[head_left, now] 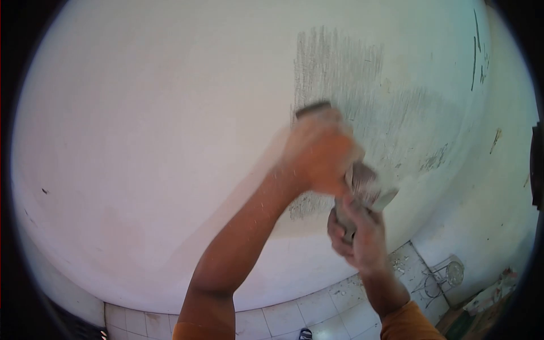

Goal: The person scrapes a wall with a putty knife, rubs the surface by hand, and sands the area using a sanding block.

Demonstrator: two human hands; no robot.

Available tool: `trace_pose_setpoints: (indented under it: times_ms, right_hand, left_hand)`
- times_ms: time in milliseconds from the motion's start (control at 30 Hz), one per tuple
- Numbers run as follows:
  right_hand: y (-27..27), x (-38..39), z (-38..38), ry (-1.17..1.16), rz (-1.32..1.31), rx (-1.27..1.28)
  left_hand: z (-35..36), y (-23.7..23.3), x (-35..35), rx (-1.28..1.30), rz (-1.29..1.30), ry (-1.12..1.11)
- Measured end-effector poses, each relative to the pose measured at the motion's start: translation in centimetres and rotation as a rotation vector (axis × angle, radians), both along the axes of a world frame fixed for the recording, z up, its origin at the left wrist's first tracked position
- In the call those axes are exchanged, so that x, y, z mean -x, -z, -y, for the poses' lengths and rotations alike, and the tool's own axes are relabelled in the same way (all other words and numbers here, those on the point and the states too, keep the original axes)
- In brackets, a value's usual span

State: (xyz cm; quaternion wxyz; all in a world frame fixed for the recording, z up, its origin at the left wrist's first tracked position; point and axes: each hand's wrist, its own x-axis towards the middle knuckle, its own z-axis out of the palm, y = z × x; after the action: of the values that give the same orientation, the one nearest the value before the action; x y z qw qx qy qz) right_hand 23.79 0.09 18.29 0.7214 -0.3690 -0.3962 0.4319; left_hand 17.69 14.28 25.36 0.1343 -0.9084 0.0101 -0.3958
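A pale wall point(141, 141) fills nearly the whole view and curves with the lens. To the right of its middle is a grey scraped patch point(351, 73) with fine vertical scratch lines. It runs from high on the wall down behind the hands, and a smaller rough grey area shows just below them. Thin dark streaks point(476, 51) mark the wall near the upper right corner.

A floor point(340, 311) of pale square tiles lies along the bottom edge. White flecks point(405, 266) are scattered on the tiles at the right, close to the foot of the wall. A small wire object point(447, 275) stands there too, too unclear to name.

Two bare forearms rise from orange sleeves point(413, 323) at the bottom. The left hand point(320, 153) is the higher one, heavily blurred, and it lies over the upper part of a scraper point(365, 181). The blur hides whether its grip is closed around the tool or pressed flat on it. The right hand point(362, 241) is just below and to the right, with its grip closed around the scraper's lower end, fingers curled about the handle.

The scraper is against the wall inside the grey patch, between the two hands. Its dark top edge point(313, 107) shows just above the left hand. The toe of a shoe point(306, 334) shows at the bottom edge.
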Motion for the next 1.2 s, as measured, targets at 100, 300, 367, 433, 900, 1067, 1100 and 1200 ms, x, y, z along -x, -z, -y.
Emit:
trace_pose_setpoints:
  times_ms: [100,300,367,433,900,1067,1100,1200]
  right_hand:
    - [-5.0,-0.3,-0.3,-0.042,0.003,-0.063]
    - [0.3,0.9,-0.3,0.049,0.05,-0.015]
    - [-4.5,0.6,-1.0,0.023,0.047,-0.086]
    - [-7.3,0.2,-0.8,-0.089,0.057,-0.163]
    - [-1.1,1.3,-0.9,-0.042,0.041,-0.075]
    - [-9.1,-0.5,-1.2,-0.136,0.032,-0.167]
    - [-8.3,-0.4,-1.2,-0.135,0.02,-0.15]
    - [-4.3,0.2,-0.9,-0.114,-0.008,-0.103]
  left_hand:
    - [0.1,-6.0,-0.1,0.07,-0.005,-0.011]
    - [-1.2,-1.0,0.3,-0.154,0.085,0.111]
    - [-1.8,-4.8,0.1,-0.094,0.114,0.216]
    - [-0.9,-7.2,0.6,-0.068,0.173,0.178]
    - [-0.4,-2.1,0.9,-0.136,-0.13,-0.027]
    - [0.3,-10.5,0.9,-0.029,0.134,-0.003]
    - [-0.8,-9.8,0.7,-0.145,0.136,0.09]
    - [-0.2,-5.7,1.1,-0.154,-0.041,0.047]
